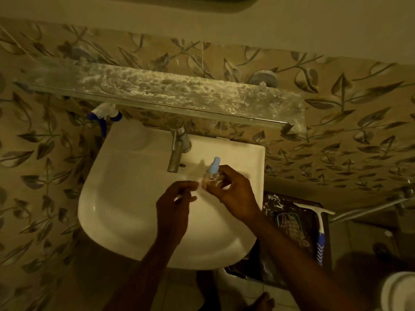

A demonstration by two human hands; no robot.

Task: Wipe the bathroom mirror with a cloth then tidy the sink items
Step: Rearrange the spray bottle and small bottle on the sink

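Over the white sink (pixel 125 198), my right hand (pixel 233 194) holds a small clear spray bottle (pixel 212 173) with a light blue nozzle, upright. My left hand (pixel 175 205) is just left of it, fingers curled around something small and pale; I cannot tell what it is. A metal tap (pixel 177 147) stands at the sink's back edge. Above it runs a stained glass shelf (pixel 157 88) with nothing on it. Only the mirror's bottom edge (pixel 179 0) shows at the top of the frame. No cloth is in sight.
A white and blue trigger sprayer (pixel 104 115) pokes out under the shelf's left end. Right of the sink, a dark bin (pixel 289 227) holds a squeegee (pixel 320 230) with a blue handle. A white round object (pixel 399 292) sits at the bottom right. Leaf-patterned tiles cover the wall.
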